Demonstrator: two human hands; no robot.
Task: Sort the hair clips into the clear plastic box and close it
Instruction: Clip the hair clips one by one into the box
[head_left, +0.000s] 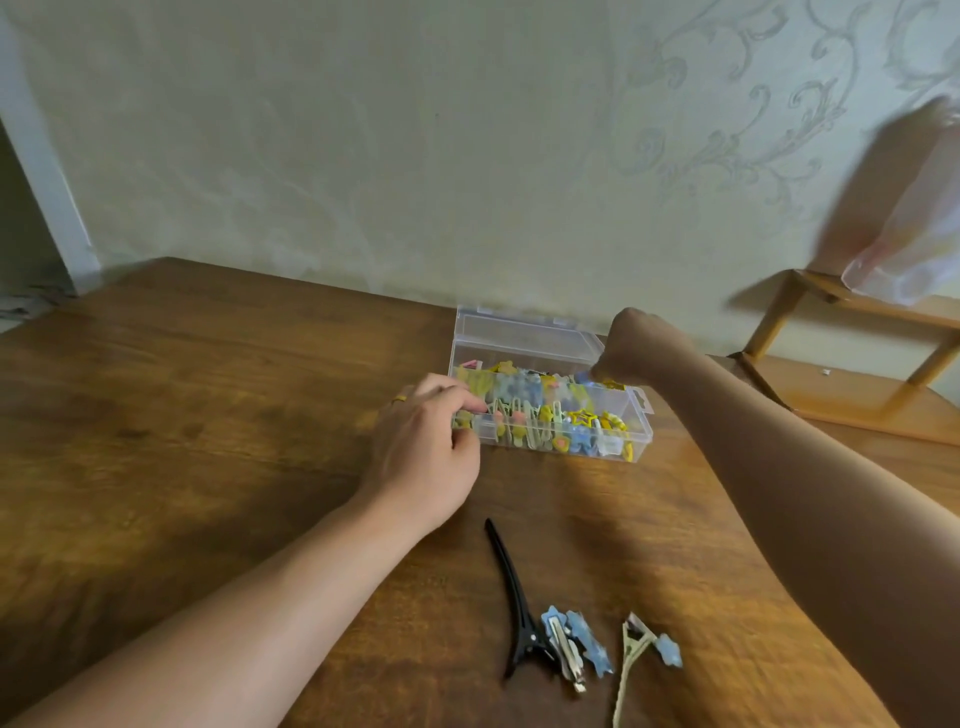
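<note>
The clear plastic box (640, 422) stands open on the wooden table (208, 415), its lid (519, 332) leaning back toward the wall. Several colourful hair clips (545, 410) fill it in rows. My left hand (426, 447) holds the box's left end, fingers curled on its wall. My right hand (631, 353) reaches over the box's back right and pinches a small blue clip (584, 378) above the rows. Nearer to me on the table lie a long black clip (514, 608), a blue flower clip (574, 644) and a pale clip with a blue star (644, 654).
A wooden rack (852, 358) stands at the table's right, with a crumpled clear plastic bag (904, 249) hanging above it. A patterned wall rises right behind the box.
</note>
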